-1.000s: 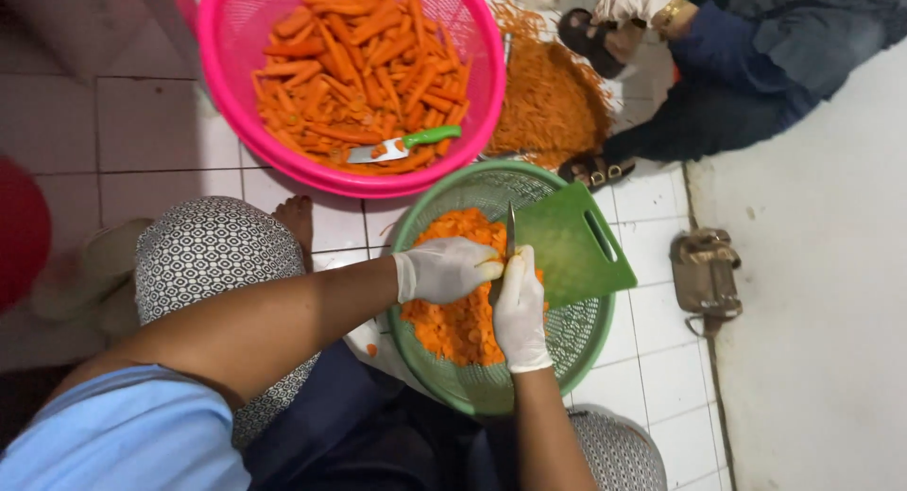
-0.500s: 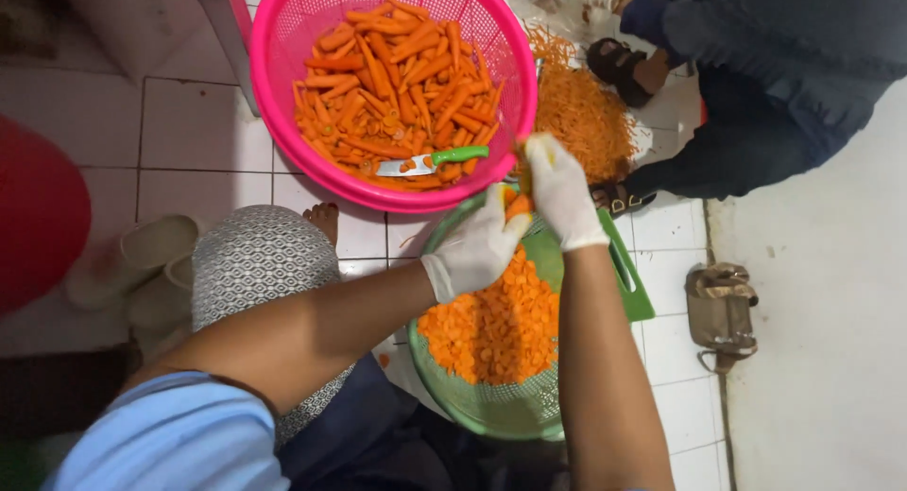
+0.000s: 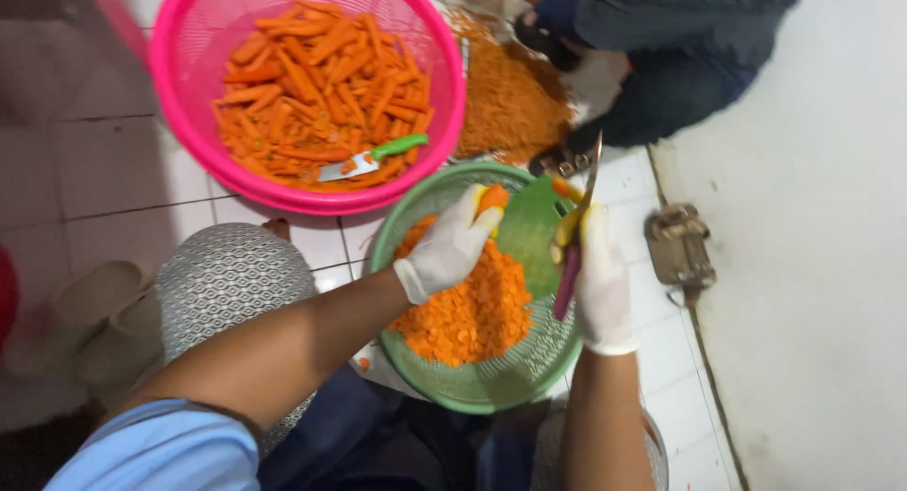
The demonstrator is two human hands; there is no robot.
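My left hand (image 3: 452, 247), in a white glove, holds a carrot piece (image 3: 491, 199) over the green basket (image 3: 416, 363). My right hand (image 3: 603, 278), also gloved, grips a knife (image 3: 574, 255) with a purple handle, its blade pointing up and away. Another carrot piece (image 3: 565, 189) sits by the blade, at my right fingertips. The green basket holds a heap of chopped carrot (image 3: 472, 311) and a green cutting board (image 3: 529, 231) between my hands. Beyond it stands a pink basket (image 3: 189, 85) full of carrot sticks (image 3: 312, 85), with a green-handled peeler (image 3: 373, 158) on top.
A pile of orange carrot peelings (image 3: 515, 99) lies on the tiled floor by another person in dark clothes (image 3: 680, 37). A small metal object (image 3: 678, 250) lies next to the white wall (image 3: 822, 264). My knee in patterned cloth (image 3: 231, 278) and pale sandals (image 3: 94, 311) are at left.
My hands reached from the cutting board towards the pink basket, then drew back over the green basket. My left hand now holds a carrot piece and the knife points upward.
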